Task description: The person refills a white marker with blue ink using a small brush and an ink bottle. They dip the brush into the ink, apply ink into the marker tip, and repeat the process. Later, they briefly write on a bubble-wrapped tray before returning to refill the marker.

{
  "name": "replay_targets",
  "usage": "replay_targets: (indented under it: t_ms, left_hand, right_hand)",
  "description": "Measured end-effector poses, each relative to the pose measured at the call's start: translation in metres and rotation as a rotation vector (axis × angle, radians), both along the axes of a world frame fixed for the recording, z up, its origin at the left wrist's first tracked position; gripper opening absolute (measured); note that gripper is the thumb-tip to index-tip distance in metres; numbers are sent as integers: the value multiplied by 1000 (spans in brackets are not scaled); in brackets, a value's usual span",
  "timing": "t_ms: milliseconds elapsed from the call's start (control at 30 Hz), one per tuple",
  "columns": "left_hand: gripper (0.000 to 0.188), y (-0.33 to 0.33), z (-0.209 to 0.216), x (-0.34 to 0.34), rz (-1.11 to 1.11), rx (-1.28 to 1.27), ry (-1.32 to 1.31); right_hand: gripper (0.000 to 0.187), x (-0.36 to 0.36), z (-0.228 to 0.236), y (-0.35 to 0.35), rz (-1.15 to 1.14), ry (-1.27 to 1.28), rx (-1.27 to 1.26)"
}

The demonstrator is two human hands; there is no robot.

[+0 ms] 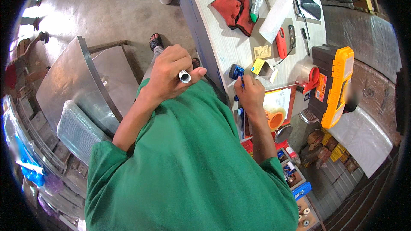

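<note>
My left hand [171, 66] is closed around a short pale metal tube [184, 76], whose hollow end points toward me. Over the near edge of the table, my right hand [251, 93] grips a blue tool [236, 72]; its exact kind is unclear because the fingers cover part of it. Just beyond that hand stands a small yellow and white box [263, 69]. A roll of orange tape [275, 119] lies beside my right forearm, near papers on a brown clipboard [293, 98].
The pale table [205, 13] carries red gloves [233, 10], a white foam roll [280, 8], a red cutter [281, 44] and a phone [310, 5]. A black and yellow toolbox [329, 85] stands at the right. Sheet metal [79, 77] leans on the left.
</note>
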State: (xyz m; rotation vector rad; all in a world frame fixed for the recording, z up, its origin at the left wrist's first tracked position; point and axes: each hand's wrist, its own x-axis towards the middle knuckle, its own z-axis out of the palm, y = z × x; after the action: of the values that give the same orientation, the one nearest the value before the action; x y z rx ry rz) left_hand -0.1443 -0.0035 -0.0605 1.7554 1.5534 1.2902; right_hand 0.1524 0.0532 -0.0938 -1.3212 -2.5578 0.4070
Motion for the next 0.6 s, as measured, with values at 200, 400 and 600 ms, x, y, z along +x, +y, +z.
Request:
replay_targets:
  t_ms: [200, 400, 600]
  left_hand:
    - [39, -1, -1, 1, -4, 10, 0]
    - [38, -5, -2, 0, -6, 15, -7]
    - [39, -10, -1, 0, -11, 4, -14]
  right_hand:
    - [25, 1, 1, -1, 1, -7, 15]
    - [24, 4, -1, -3, -15, -15, 11]
    - [23, 5, 3, -7, -29, -22, 0]
